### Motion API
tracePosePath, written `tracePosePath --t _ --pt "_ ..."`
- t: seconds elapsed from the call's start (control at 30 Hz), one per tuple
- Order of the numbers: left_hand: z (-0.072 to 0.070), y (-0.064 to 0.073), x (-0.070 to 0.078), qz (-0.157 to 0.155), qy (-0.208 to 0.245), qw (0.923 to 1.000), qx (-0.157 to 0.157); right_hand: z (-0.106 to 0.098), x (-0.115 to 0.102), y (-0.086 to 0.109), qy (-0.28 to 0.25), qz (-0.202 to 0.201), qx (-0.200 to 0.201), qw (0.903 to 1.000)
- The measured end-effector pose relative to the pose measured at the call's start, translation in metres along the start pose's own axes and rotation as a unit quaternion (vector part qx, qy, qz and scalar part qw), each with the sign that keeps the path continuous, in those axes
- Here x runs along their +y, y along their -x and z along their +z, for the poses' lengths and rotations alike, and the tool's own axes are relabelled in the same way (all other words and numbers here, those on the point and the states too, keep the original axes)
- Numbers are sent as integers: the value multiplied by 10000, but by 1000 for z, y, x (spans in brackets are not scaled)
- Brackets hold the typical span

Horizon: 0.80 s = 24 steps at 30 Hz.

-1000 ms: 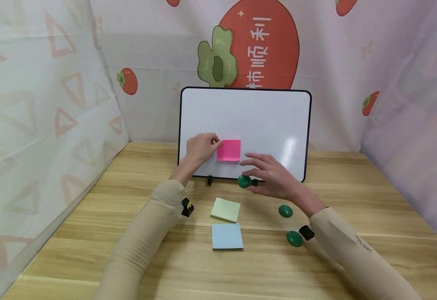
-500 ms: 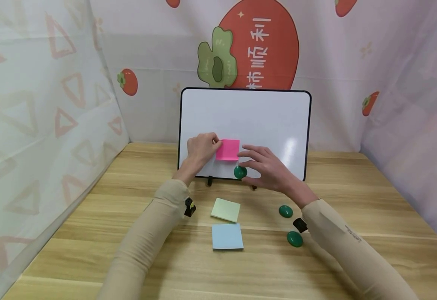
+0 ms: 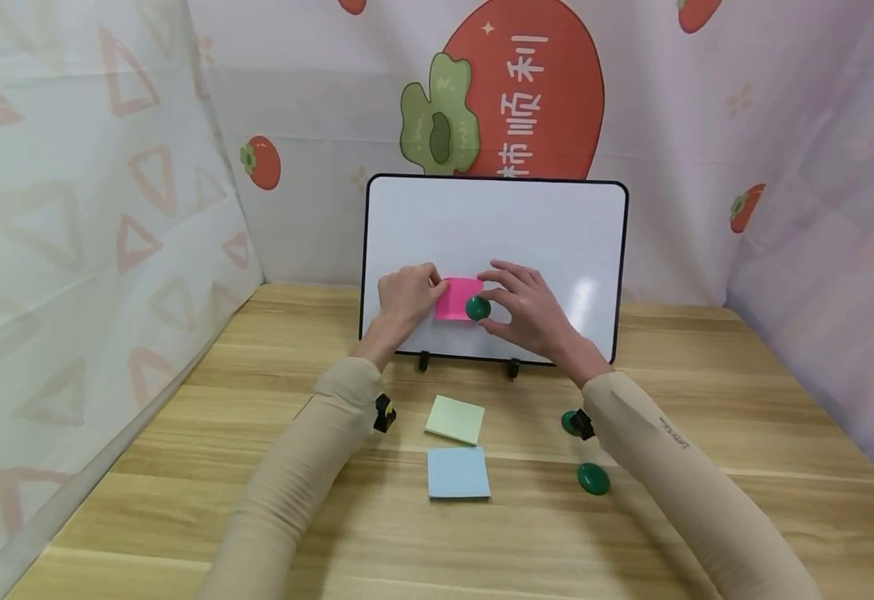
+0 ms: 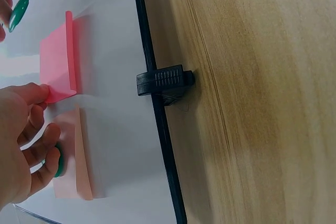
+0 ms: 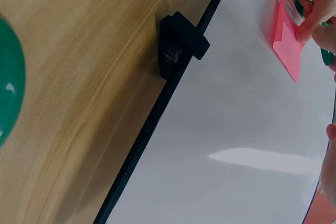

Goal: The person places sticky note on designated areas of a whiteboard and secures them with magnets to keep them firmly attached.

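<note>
A pink sticky note (image 3: 447,300) lies against the white face of a whiteboard (image 3: 496,225). My left hand (image 3: 407,293) pinches its left edge, with the other fingers curled. Between the thumb and fingers of my right hand (image 3: 530,308) is a round green magnet (image 3: 477,308), overlapping the note's right side in the head view. In the left wrist view that magnet (image 4: 19,13) appears edge-on, tilted, with a gap to the note. A peach sticky note (image 4: 67,129) with a green magnet (image 4: 60,161) on it sits behind my left fingers, hidden from the head view.
Black feet (image 3: 513,368) prop the whiteboard up on the wooden table. Pale green (image 3: 455,418) and light blue (image 3: 458,472) sticky pads lie in front of it. Two more magnets rest at right: one (image 3: 593,478) nearer, one (image 3: 569,422) partly behind the right wrist camera (image 3: 582,424).
My right hand has risen and moved slightly left with the magnet, from below the pink note up to its right side. The left hand stays at the note's left edge.
</note>
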State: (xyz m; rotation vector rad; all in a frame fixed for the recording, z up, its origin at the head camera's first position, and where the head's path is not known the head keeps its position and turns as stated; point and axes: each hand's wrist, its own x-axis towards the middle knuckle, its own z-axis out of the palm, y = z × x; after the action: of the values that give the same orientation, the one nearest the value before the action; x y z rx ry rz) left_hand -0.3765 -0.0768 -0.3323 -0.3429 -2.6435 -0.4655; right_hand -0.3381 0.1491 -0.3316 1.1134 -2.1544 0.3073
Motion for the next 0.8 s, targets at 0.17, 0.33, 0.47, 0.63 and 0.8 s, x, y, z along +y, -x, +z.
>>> tracePosePath --t 0.17,0.33,0.47,0.63,0.8 --pt "1 0 -1 -83 -35 9999 -71 11 5 -10 60 459 -101 9989" --pt "1 -2 -2 -118 -64 9999 -37 21 7 -24 239 771 -187 9966" --pt "0 -3 -1 -131 -49 9999 14 25 8 -36 392 919 -312 9945" --pt "1 -2 -1 -240 33 9997 -23 29 9 -41 527 1063 -627 9910" --pt "0 0 -1 -276 56 9996 -8 32 9 -42 641 1017 -665 9905"
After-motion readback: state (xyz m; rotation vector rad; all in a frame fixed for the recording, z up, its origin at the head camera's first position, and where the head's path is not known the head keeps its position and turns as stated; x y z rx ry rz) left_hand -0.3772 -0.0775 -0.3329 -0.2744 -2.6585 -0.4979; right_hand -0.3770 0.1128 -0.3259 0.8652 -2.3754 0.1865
